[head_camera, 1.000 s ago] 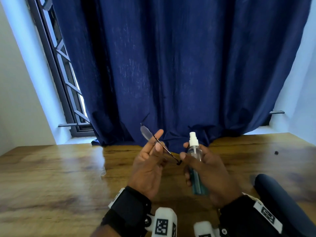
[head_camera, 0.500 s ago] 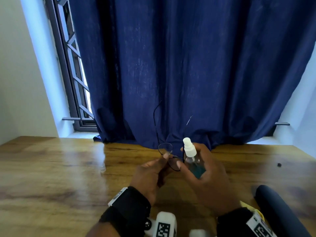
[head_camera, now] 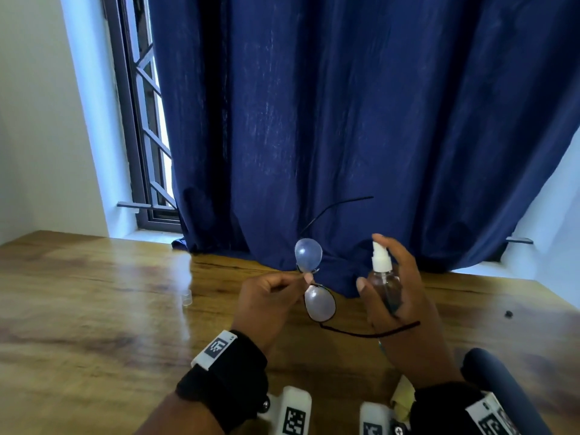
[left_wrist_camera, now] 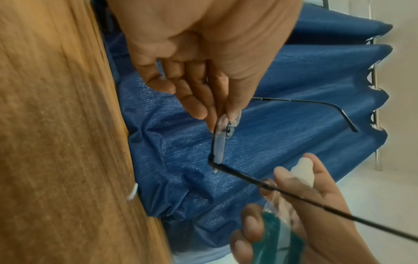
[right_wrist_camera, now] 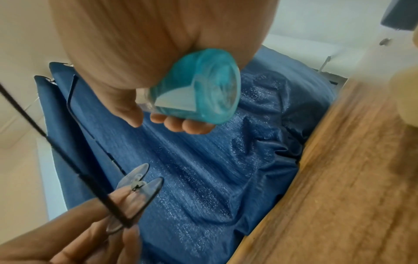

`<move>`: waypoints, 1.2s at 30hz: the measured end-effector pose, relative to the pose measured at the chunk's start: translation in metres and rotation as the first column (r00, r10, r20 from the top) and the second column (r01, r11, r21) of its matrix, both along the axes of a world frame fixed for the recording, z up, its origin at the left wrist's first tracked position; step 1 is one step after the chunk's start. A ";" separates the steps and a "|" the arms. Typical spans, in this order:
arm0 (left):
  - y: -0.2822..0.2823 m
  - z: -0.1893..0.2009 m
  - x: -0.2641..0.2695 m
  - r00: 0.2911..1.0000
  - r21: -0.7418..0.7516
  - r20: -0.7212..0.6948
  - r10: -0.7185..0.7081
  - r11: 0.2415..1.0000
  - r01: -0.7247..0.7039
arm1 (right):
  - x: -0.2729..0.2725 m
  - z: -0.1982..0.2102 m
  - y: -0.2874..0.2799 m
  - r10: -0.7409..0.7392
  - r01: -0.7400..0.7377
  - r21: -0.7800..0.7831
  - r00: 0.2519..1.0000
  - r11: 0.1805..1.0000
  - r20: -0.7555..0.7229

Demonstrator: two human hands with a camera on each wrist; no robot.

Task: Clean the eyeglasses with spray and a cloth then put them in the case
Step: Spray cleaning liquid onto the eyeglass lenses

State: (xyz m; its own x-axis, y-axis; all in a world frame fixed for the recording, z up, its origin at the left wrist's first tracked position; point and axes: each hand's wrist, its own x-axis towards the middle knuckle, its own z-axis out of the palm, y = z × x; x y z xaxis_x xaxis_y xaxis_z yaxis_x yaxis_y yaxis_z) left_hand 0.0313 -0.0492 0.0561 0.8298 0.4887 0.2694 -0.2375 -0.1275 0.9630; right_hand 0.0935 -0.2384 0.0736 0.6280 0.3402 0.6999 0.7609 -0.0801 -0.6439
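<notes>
Here the blue curtain [head_camera: 345, 120] hangs right behind the wooden counter [head_camera: 94, 324], so stray mist would likely wet the cloth of it, though bare wood lies open to the left. Above the counter's far edge the left hand [head_camera: 270, 302] pinches the eyeglasses [head_camera: 317, 287] at the bridge, lenses stacked upright, temples splayed; so thin a pinch could let the frame twist or slip when wet. The right hand [head_camera: 398, 306] wraps the spray bottle [head_camera: 384, 277] just beside them, forefinger over the nozzle, whose aim may miss the lenses.
</notes>
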 end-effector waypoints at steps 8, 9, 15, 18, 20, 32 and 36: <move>-0.003 -0.002 0.002 1.000 0.085 -0.001 0.020 0.996 -0.020 | 0.002 -0.004 0.008 -0.051 0.063 -0.113 0.993 0.992 0.107; -0.002 -0.002 0.001 0.999 0.074 0.007 0.037 0.997 -0.038 | 0.003 -0.005 0.007 -0.057 0.069 -0.116 0.993 0.991 0.104; 0.015 0.003 0.001 0.983 -0.042 0.053 0.177 0.984 -0.175 | 0.000 -0.001 0.004 -0.079 0.084 -0.124 0.996 0.989 0.049; 0.028 0.004 0.000 0.971 -0.110 0.053 0.235 0.967 -0.228 | -0.001 -0.001 0.004 -0.069 0.073 -0.169 0.997 0.983 0.028; 0.034 0.003 0.001 0.968 -0.136 0.043 0.247 0.961 -0.239 | 0.000 -0.004 0.002 -0.068 0.070 -0.190 0.998 0.979 0.020; 0.040 -0.015 0.012 0.919 -0.053 -0.250 0.306 0.943 -0.328 | 0.006 -0.003 -0.004 -0.344 0.368 0.166 0.925 0.915 -0.161; 0.044 -0.022 0.015 0.908 -0.013 -0.308 0.283 0.953 -0.302 | 0.002 0.000 -0.006 -0.333 0.365 0.200 0.926 0.909 -0.174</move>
State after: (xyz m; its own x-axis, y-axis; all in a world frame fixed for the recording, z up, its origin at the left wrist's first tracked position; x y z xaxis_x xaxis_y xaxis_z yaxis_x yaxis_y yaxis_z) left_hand 0.0462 -0.0051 0.0341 0.6843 0.7292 -0.0054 0.1018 -0.0882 0.9909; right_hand 0.0960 -0.2442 0.0736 0.7704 -0.0743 0.6333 0.6166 -0.1662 -0.7696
